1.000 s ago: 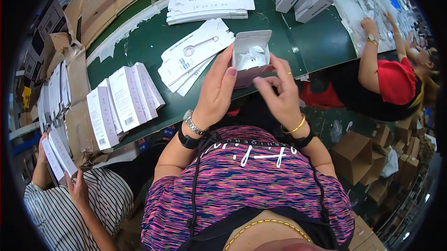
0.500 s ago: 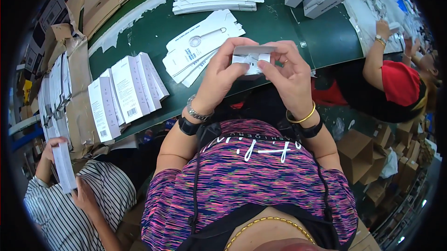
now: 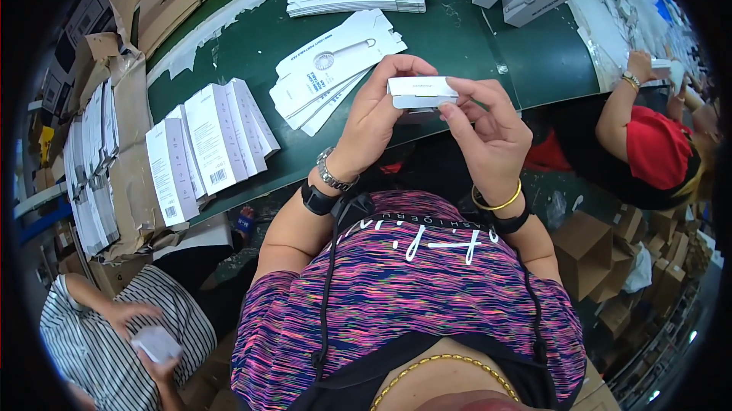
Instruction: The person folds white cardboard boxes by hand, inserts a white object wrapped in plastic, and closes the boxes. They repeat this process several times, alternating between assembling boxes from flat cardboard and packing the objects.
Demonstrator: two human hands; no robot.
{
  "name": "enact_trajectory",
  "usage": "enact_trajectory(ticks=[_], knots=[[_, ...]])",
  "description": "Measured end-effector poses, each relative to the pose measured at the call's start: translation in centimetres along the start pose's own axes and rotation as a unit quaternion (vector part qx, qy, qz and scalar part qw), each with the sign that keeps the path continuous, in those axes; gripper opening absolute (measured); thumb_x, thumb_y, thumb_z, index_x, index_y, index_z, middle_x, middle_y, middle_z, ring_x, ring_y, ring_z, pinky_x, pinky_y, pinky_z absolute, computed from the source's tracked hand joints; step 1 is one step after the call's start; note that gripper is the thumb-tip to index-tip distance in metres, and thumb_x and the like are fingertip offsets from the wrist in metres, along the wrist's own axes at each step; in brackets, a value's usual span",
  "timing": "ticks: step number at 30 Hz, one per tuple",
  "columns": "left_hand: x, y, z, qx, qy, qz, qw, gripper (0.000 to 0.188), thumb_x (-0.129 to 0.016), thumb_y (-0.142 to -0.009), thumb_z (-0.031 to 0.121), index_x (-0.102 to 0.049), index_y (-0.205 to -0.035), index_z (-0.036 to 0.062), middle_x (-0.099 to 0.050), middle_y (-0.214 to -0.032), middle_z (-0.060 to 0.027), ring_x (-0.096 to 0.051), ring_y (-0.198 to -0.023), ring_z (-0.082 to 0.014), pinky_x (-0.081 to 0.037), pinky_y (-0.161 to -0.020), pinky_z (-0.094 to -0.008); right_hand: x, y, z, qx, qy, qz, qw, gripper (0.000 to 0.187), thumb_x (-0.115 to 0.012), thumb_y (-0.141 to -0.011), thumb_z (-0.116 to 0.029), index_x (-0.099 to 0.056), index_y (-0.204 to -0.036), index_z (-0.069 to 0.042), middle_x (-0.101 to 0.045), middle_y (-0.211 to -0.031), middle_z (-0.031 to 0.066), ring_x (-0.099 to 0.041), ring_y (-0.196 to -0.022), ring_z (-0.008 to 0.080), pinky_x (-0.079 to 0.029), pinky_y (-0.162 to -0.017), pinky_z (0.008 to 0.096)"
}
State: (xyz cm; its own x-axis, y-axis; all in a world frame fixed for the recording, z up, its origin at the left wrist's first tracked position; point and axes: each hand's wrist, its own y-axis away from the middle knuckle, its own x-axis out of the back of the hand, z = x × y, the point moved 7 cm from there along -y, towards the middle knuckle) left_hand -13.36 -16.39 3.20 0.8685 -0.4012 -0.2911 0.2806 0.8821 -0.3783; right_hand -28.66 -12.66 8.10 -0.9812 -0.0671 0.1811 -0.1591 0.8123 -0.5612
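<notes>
head view: left hand (image 3: pixel 375 116), right hand (image 3: pixel 497 135) in grip around white box (image 3: pixel 419 89) by table edge (image 3: pixel 560 96)

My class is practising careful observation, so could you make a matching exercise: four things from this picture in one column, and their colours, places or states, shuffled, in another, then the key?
Things
1. Table
2. Small box
3. Fan-pictured cartons nearest the box
4. Shirt at lower left

Descriptions
A. Lying flat, overlapping
B. Dark stripes on white
C. Between the wearer's left hand and right hand
D. Dark green

Pairs: 1-D, 2-C, 3-A, 4-B
</notes>
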Motion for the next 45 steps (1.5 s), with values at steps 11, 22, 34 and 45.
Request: enact_trajectory(ticks=[11,22,34,45], knots=[[1.6,-0.1,-0.4,-0.159,-0.077,0.046,0.983,0.047,-0.071,-0.095,0.031,-0.057,-0.131,0.0044,-0.065,-0.122,-0.0066,-0.064,-0.109,-0.0159,-0.053,-0.088,-0.0320,-0.1,-1.0,-0.2,0.096,0.093,0.050,0.990,0.037,-0.076,-0.087,0.012,-0.068,-0.122,0.005,-0.070,-0.116,0.0172,-0.069,-0.100,0.0188,-0.057,-0.084,0.0290],[1.6,2.1,0.8,0.054,-0.238,-0.077,0.967,0.060,-0.084,-0.086,0.032,-0.057,-0.131,0.0018,-0.069,-0.113,-0.0113,-0.068,-0.101,-0.0196,-0.054,-0.087,-0.0337,-0.3,-3.0,-3.8,0.138,0.209,-0.123,0.960,0.022,-0.079,-0.080,0.007,-0.074,-0.100,0.000,-0.068,-0.097,0.0095,-0.067,-0.083,0.0179,-0.053,-0.072,0.0265],[1.3,1.8,-0.3,0.159,-0.143,-0.116,0.970,0.067,-0.082,-0.088,0.032,-0.054,-0.140,0.0020,-0.067,-0.121,-0.0105,-0.064,-0.110,-0.0180,-0.051,-0.096,-0.0330,-0.7,-5.9,-3.6,0.143,0.208,-0.302,0.920,0.012,-0.071,-0.084,0.009,-0.069,-0.093,0.002,-0.065,-0.092,0.0078,-0.063,-0.073,0.0161,-0.050,-0.063,0.0269],[1.3,2.3,-0.6,0.100,-0.139,-0.099,0.980,0.069,-0.085,-0.087,0.030,-0.053,-0.141,0.0013,-0.067,-0.120,-0.0101,-0.064,-0.107,-0.0178,-0.051,-0.095,-0.0331,-0.6,-6.1,-3.6,0.125,0.229,-0.276,0.925,0.017,-0.069,-0.090,0.007,-0.069,-0.106,0.002,-0.064,-0.100,0.0081,-0.062,-0.073,0.0125,-0.050,-0.062,0.0256]])
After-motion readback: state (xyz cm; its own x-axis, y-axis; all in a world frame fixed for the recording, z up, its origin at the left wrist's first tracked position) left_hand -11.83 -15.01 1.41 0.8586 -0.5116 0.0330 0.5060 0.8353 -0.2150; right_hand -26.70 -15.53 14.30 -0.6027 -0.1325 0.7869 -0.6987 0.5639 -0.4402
